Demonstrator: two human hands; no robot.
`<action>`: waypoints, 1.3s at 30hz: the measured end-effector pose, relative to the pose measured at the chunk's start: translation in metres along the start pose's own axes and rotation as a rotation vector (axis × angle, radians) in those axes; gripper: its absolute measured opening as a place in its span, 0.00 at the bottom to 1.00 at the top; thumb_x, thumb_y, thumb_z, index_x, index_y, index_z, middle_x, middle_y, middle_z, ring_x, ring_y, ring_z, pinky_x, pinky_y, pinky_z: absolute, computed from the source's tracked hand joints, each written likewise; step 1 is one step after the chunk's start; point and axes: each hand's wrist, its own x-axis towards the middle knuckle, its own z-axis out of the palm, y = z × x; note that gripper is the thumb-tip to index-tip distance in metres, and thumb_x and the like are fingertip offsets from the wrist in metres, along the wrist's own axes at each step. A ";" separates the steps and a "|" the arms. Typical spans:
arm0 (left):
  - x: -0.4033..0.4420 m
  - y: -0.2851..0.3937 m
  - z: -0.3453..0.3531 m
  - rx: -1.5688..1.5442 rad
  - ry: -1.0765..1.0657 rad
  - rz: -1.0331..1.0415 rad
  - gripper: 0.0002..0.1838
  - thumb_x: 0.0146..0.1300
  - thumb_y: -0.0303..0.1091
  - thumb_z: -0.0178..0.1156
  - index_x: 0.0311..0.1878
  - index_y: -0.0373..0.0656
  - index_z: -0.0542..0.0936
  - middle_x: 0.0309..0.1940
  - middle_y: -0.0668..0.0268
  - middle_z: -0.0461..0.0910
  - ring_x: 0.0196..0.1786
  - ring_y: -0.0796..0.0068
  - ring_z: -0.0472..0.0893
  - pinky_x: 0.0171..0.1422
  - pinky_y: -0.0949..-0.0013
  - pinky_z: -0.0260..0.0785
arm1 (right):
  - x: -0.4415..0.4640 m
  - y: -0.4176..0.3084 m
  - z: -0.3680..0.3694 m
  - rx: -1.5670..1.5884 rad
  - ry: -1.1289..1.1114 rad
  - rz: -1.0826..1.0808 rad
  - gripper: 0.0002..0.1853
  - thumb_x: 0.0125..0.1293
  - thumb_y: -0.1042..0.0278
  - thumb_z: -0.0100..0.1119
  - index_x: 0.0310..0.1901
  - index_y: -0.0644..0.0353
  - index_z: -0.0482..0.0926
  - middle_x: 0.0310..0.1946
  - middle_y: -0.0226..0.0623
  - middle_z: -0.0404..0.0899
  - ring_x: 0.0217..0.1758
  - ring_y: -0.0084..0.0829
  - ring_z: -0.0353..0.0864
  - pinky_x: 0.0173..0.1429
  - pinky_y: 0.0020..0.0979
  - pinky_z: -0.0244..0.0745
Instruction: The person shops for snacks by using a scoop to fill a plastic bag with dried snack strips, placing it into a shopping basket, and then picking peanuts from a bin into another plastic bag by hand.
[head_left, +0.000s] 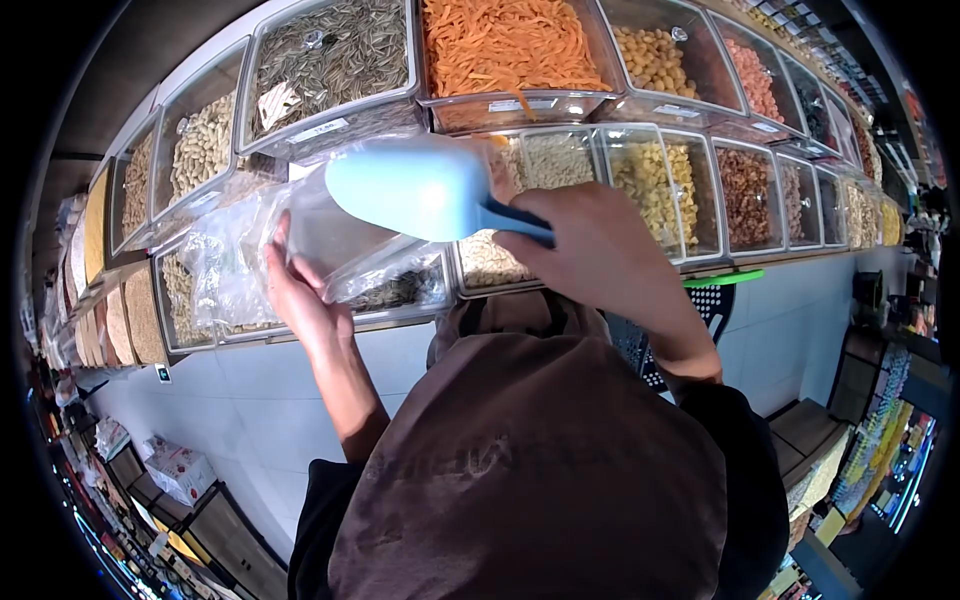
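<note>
Upper centre of frame: we see scoop (400,190), right hand (600,245) wrapped round handle (520,224). Likely light, stiff, smooth; handle best hold. Left of centre: bag (225,245), likely limp, slippery; firm pinch advised. Left hand (308,295) half-curled there; pinching, we cannot tell.

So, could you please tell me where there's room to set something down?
Bare floor shows between left arm and carton, and right of the green handle. The bins stand edge to edge, crowded, with bag and scoop above.
</note>
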 end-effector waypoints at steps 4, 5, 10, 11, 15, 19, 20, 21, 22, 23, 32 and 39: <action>0.010 0.001 -0.019 0.096 0.050 0.021 0.27 0.79 0.46 0.41 0.66 0.32 0.70 0.12 0.78 0.54 0.16 0.88 0.53 0.20 0.78 0.47 | 0.012 0.024 -0.037 0.183 -0.106 0.053 0.16 0.64 0.54 0.65 0.32 0.61 0.84 0.20 0.33 0.79 0.21 0.31 0.77 0.27 0.34 0.68; 0.010 0.002 -0.018 0.116 0.061 0.012 0.27 0.79 0.46 0.42 0.66 0.31 0.70 0.12 0.77 0.54 0.16 0.88 0.54 0.20 0.77 0.46 | 0.018 0.041 -0.039 0.313 -0.144 -0.007 0.16 0.65 0.56 0.65 0.35 0.63 0.84 0.17 0.29 0.75 0.20 0.22 0.72 0.25 0.27 0.64; 0.014 -0.001 -0.044 0.112 0.088 -0.025 0.27 0.80 0.46 0.41 0.63 0.30 0.72 0.12 0.77 0.55 0.17 0.88 0.54 0.23 0.78 0.49 | 0.049 0.078 -0.035 0.742 -0.009 0.021 0.14 0.68 0.60 0.65 0.39 0.65 0.83 0.16 0.21 0.69 0.18 0.11 0.66 0.24 0.17 0.59; 0.014 -0.002 -0.055 0.122 0.110 -0.038 0.27 0.80 0.46 0.40 0.61 0.30 0.74 0.12 0.77 0.55 0.18 0.87 0.55 0.25 0.79 0.51 | 0.058 0.090 -0.029 0.655 0.117 0.112 0.16 0.66 0.56 0.65 0.41 0.64 0.84 0.17 0.26 0.71 0.20 0.17 0.69 0.25 0.23 0.62; 0.013 -0.001 -0.093 0.023 0.161 -0.091 0.26 0.80 0.46 0.38 0.62 0.32 0.74 0.12 0.78 0.55 0.16 0.88 0.55 0.22 0.80 0.54 | 0.090 0.148 -0.009 -0.104 0.337 0.410 0.21 0.67 0.51 0.59 0.44 0.66 0.82 0.24 0.39 0.83 0.27 0.29 0.83 0.34 0.31 0.74; 0.008 0.003 -0.091 0.054 0.208 -0.086 0.25 0.80 0.46 0.39 0.61 0.33 0.74 0.12 0.78 0.55 0.17 0.88 0.57 0.22 0.80 0.52 | 0.107 0.184 0.011 -0.338 0.332 0.374 0.24 0.66 0.51 0.58 0.49 0.67 0.80 0.35 0.51 0.83 0.40 0.49 0.83 0.49 0.44 0.75; 0.006 0.003 -0.091 0.056 0.220 -0.088 0.25 0.80 0.46 0.39 0.61 0.33 0.74 0.12 0.78 0.55 0.17 0.88 0.57 0.22 0.80 0.52 | 0.106 0.183 0.016 -0.335 0.323 0.368 0.24 0.66 0.51 0.58 0.49 0.67 0.80 0.35 0.51 0.83 0.40 0.49 0.83 0.49 0.44 0.75; 0.004 0.004 -0.090 0.042 0.215 -0.094 0.25 0.80 0.46 0.39 0.59 0.34 0.75 0.13 0.78 0.56 0.17 0.88 0.57 0.22 0.79 0.51 | 0.105 0.184 0.022 -0.399 0.556 0.149 0.21 0.65 0.54 0.59 0.49 0.66 0.80 0.35 0.50 0.82 0.39 0.49 0.82 0.49 0.44 0.75; 0.002 0.004 -0.088 0.027 0.211 -0.101 0.24 0.80 0.46 0.40 0.57 0.34 0.76 0.13 0.78 0.57 0.17 0.87 0.57 0.22 0.78 0.51 | 0.103 0.184 0.029 -0.455 0.785 -0.077 0.19 0.65 0.57 0.60 0.49 0.65 0.80 0.35 0.49 0.81 0.39 0.50 0.81 0.49 0.45 0.75; 0.002 0.003 -0.087 0.020 0.248 -0.117 0.23 0.79 0.47 0.41 0.53 0.36 0.76 0.13 0.77 0.59 0.17 0.86 0.56 0.22 0.77 0.50 | 0.101 0.182 0.040 -0.292 0.928 -0.145 0.13 0.64 0.59 0.58 0.40 0.61 0.82 0.36 0.47 0.80 0.42 0.49 0.78 0.53 0.45 0.71; -0.023 0.006 -0.075 -0.063 0.055 -0.109 0.21 0.78 0.46 0.43 0.58 0.38 0.74 0.17 0.75 0.66 0.18 0.87 0.61 0.22 0.79 0.52 | 0.076 0.187 0.187 -0.106 0.227 0.220 0.18 0.66 0.55 0.59 0.47 0.62 0.75 0.51 0.45 0.75 0.43 0.51 0.82 0.46 0.48 0.78; -0.072 -0.006 -0.081 0.176 0.093 -0.036 0.32 0.72 0.54 0.47 0.71 0.43 0.63 0.42 0.71 0.76 0.42 0.79 0.76 0.40 0.72 0.65 | 0.102 0.199 0.216 -0.093 0.198 0.216 0.18 0.66 0.54 0.60 0.50 0.57 0.76 0.49 0.40 0.75 0.47 0.47 0.81 0.48 0.46 0.77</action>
